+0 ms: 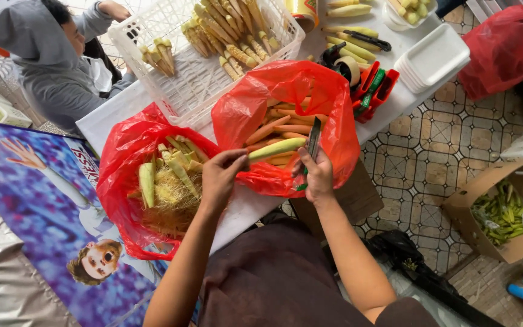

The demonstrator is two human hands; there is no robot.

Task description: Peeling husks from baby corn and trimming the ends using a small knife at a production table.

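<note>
My left hand [220, 175] grips a pale yellow-green ear of baby corn [277, 147] by its near end and holds it level over a red plastic bag [255, 103] of orange-yellow corn ears. My right hand [316, 175] holds a small knife [313, 138] with its blade pointing up, just right of the corn's tip. To the left, a second red bag [122, 175] holds green husks and corn silk.
A white plastic basket [201, 79] with several peeled baby corns stands behind the bags. A stack of white foam trays [432, 59], tape and red tools lie at the table's right end. A person in a grey hoodie [49, 54] sits at far left. A cardboard box of husks [503, 212] rests on the tiled floor.
</note>
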